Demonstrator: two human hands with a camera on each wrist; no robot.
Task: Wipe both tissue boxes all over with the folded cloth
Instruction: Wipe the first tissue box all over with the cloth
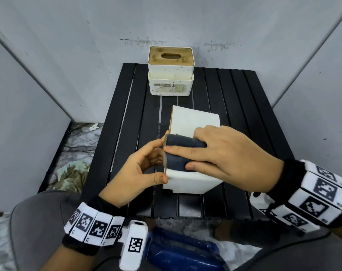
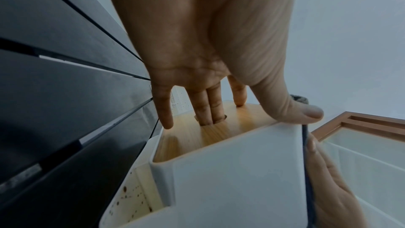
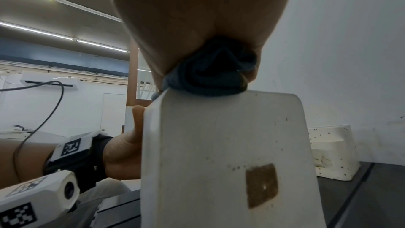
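Observation:
A white tissue box lies on its side near the front of the black slatted table, wooden lid facing left. My left hand grips that lid end. In the left wrist view two fingers reach into the lid slot and the thumb sits on the box's edge. My right hand holds the dark blue-grey folded cloth and presses it on the box's upper face near the lid edge. The right wrist view shows the cloth bunched under the palm on top of the box. A second tissue box, speckled white with a wooden lid, stands upright at the back.
Grey walls close in behind and on both sides of the table. Crumpled litter lies on the floor to the left. A blue object lies below the table's front edge. Bare slats lie between the two boxes and to the right.

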